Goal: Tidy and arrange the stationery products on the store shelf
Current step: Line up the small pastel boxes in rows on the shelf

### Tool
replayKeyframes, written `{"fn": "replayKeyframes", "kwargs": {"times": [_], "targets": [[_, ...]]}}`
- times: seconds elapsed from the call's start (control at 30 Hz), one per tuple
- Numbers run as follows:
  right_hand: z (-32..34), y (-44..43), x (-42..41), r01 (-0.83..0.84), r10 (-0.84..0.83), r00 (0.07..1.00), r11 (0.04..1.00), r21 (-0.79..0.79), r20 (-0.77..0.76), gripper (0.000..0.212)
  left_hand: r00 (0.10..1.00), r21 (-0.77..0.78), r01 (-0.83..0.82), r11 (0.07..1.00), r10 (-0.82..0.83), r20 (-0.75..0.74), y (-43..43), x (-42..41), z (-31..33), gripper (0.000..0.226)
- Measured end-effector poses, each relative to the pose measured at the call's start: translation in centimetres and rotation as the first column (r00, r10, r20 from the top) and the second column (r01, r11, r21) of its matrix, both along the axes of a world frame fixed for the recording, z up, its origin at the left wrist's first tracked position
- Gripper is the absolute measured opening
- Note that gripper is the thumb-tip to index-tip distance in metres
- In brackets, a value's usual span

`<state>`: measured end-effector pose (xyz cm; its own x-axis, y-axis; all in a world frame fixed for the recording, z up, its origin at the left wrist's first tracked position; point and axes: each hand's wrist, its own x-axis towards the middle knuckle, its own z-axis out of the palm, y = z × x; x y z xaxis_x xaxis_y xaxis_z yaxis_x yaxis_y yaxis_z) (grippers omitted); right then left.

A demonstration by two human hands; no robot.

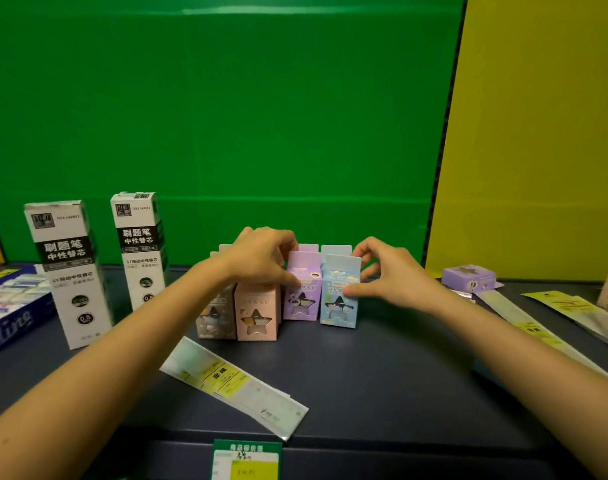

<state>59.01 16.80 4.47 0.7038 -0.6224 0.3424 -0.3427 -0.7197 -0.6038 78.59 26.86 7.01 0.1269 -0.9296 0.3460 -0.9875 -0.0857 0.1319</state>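
Observation:
Small carton-shaped boxes with star windows stand in a row on the dark shelf (382,375): a grey box (214,320), a pink box (257,317), a purple box (300,296) and a light blue box (338,301), with more boxes behind them. My left hand (264,254) reaches over the pink box and pinches the purple box near its top. My right hand (389,271) grips the light blue box, thumb on its front and fingers at its top right. Both boxes stand upright on the shelf.
Two tall white refill boxes (70,271) (139,247) stand at the left beside a blue tray (8,306). A packaged ruler (236,379) lies in front. At the right lie more flat packets (572,310) and a toppled purple box (468,278). A green price tag (247,459) is on the shelf edge.

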Motion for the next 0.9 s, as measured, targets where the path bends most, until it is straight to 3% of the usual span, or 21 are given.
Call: {"fn": "replayKeyframes", "kwargs": {"times": [0.17,0.3,0.47,0.67,0.77,0.9], "targets": [[-0.3,-0.3,0.2,0.002,-0.001,1.000,0.998,-0.066,0.008,0.044,0.985,0.020,-0.027,0.999,0.024,0.168,-0.1,-0.1,0.1,0.058],[-0.5,-0.5,0.1,0.043,-0.052,0.998,0.960,-0.276,-0.024,0.045,0.962,0.010,-0.012,1.000,0.009,0.273,0.0,-0.5,0.4,0.045],[-0.3,-0.3,0.0,0.118,-0.159,0.984,0.914,-0.388,-0.076,0.052,0.930,0.014,-0.004,1.000,-0.001,0.367,0.1,-0.8,0.5,0.036],[-0.4,0.1,0.0,0.139,-0.210,0.972,0.877,-0.460,-0.106,0.055,0.921,0.011,-0.008,1.000,0.003,0.389,0.3,-0.9,0.4,0.038],[-0.2,0.4,-0.4,0.134,-0.204,0.974,0.873,-0.469,-0.102,0.057,0.931,0.007,-0.017,1.000,0.014,0.364,0.4,-0.9,0.4,0.053],[1.0,1.2,-2.2,0.147,-0.192,0.980,0.871,-0.468,-0.050,0.049,0.948,-0.156,0.009,0.988,0.041,0.316,0.7,-1.5,0.7,0.050]]}}
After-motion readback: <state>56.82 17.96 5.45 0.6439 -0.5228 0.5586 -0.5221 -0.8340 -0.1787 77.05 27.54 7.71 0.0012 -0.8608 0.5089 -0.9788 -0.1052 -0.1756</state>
